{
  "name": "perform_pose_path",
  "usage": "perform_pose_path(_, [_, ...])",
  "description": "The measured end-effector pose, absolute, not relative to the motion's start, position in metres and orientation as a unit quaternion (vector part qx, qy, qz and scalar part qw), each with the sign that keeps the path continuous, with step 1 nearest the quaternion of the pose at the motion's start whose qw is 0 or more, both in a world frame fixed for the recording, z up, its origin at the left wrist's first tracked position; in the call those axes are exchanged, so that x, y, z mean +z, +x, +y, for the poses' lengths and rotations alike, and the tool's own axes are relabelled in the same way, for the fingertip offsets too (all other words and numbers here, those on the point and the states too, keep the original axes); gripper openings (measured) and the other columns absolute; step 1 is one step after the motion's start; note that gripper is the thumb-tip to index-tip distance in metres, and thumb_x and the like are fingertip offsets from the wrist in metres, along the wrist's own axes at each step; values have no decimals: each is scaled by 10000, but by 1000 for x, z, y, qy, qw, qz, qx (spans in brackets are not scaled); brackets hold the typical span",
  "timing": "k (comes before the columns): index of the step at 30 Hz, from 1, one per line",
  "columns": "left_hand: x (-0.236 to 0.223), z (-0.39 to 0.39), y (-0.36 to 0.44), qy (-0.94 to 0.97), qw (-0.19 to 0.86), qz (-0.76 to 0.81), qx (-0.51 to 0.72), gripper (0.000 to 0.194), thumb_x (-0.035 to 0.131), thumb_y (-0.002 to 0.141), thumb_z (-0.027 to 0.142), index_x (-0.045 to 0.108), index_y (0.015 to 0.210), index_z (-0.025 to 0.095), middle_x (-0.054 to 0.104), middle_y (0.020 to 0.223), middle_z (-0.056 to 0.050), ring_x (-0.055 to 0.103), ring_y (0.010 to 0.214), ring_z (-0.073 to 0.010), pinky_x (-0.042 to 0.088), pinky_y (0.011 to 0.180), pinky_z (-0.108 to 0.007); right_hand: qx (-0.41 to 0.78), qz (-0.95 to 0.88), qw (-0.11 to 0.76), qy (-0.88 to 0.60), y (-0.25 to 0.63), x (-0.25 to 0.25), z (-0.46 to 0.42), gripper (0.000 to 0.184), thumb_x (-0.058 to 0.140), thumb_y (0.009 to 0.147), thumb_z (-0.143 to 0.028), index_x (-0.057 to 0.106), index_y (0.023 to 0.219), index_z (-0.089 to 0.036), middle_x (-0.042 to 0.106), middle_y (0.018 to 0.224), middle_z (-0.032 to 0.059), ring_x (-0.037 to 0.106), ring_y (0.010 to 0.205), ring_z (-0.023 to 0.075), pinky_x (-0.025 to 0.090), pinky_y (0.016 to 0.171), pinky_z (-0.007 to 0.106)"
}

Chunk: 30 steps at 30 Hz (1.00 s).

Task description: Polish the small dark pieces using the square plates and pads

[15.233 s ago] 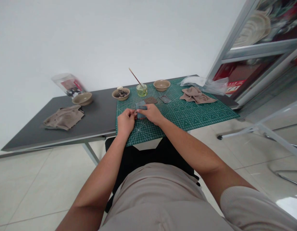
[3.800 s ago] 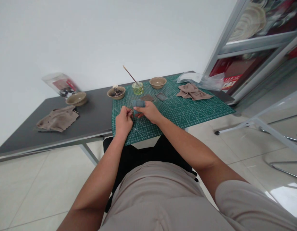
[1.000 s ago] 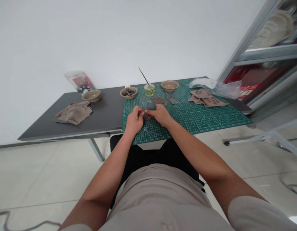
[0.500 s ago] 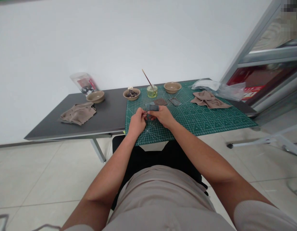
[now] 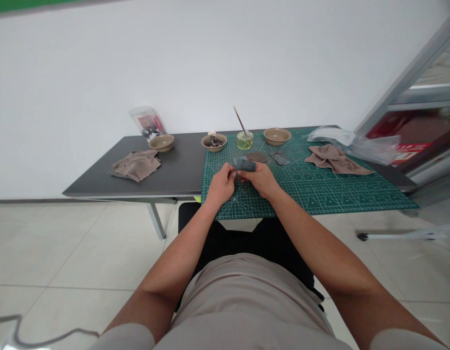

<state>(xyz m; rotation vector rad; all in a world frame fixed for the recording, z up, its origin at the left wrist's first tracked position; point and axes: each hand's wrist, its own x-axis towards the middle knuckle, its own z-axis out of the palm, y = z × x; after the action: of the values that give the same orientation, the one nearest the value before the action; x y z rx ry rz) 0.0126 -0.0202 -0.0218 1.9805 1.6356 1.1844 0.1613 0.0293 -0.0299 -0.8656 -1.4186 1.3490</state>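
My right hand [image 5: 263, 180] is closed on a folded dark grey sheet that looks like sandpaper [image 5: 246, 166], held just above the green cutting mat [image 5: 301, 194]. My left hand [image 5: 223, 183] is beside it, fingers pinched together and almost touching the sheet's left end. Whatever sits between the left fingertips is too small and hidden to name. Behind the hands, a brown flat piece [image 5: 256, 157] and a thin grey piece [image 5: 280, 158] lie on the mat. A pale bluish sheet [image 5: 239, 160] shows partly behind the sandpaper.
A bowl of dark pieces [image 5: 214, 142], a glass jar with a brush [image 5: 245, 140] and another bowl [image 5: 277, 136] line the back. Brown cloths [image 5: 136, 166] [image 5: 336, 159] lie on both sides. A third bowl [image 5: 161, 143], clear container [image 5: 147, 122] and plastic bag [image 5: 371, 146] stand farther out.
The view has swung left, so everything appears farther right. Both hands keep nearly the same pose, with the dark grey sandpaper still in the right hand.
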Motion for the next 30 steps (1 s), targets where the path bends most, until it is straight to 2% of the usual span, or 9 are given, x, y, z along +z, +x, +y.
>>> perform_pose_path(6, [-22,-19,12,692,163,571,411,91,586,911,290,528,887,224,638,801,10,593,742,-161,403,683,-268,538,-590,487,-354,162,-30,27,230,770,665,-346,736,821,-181,711,764,15,599,645,147,509,627,297])
perform_pose_path(12, [-21,-18,12,691,152,568,420,79,566,908,237,521,846,217,610,776,12,563,729,-149,387,690,-262,536,-601,486,-340,162,-30,29,187,742,678,-326,707,798,-187,678,727,-1,590,642,144,504,627,292])
perform_pose_path(18, [-22,-19,11,679,162,576,425,71,578,881,268,553,839,217,562,699,39,527,656,-126,371,653,-249,500,-632,470,-360,162,-34,30,117,650,724,-306,675,780,-206,664,726,-3,599,626,156,525,630,314])
perform_pose_path(21, [-22,-19,11,662,158,589,436,51,610,833,255,578,832,215,540,656,52,516,630,-120,357,633,-245,435,-674,454,-388,162,-35,30,93,594,752,-273,664,770,-215,660,729,2,616,662,177,538,676,342])
perform_pose_path(23, [-22,-19,11,650,158,593,449,43,614,816,247,589,833,216,531,644,57,510,624,-117,361,635,-243,366,-698,460,-408,162,-33,28,116,609,757,-278,672,833,-217,675,781,13,630,734,199,540,744,373])
perform_pose_path(26, [-22,-19,11,630,166,591,477,32,604,806,238,583,817,216,505,626,63,497,611,-112,365,637,-241,255,-695,518,-428,167,-23,17,247,671,751,-318,661,974,-211,689,943,56,631,860,228,538,788,401])
perform_pose_path(28, [-23,-18,11,618,171,589,491,33,600,807,240,577,815,216,497,622,64,494,605,-109,364,635,-241,180,-677,566,-435,172,-12,-1,216,679,777,-333,653,957,-215,669,966,69,620,890,233,535,772,400])
perform_pose_path(30, [-23,-18,12,611,174,594,494,44,603,810,251,578,822,217,502,627,63,495,601,-109,361,632,-244,169,-667,601,-408,181,1,-29,127,650,848,-340,651,921,-236,655,881,34,619,811,202,535,752,386])
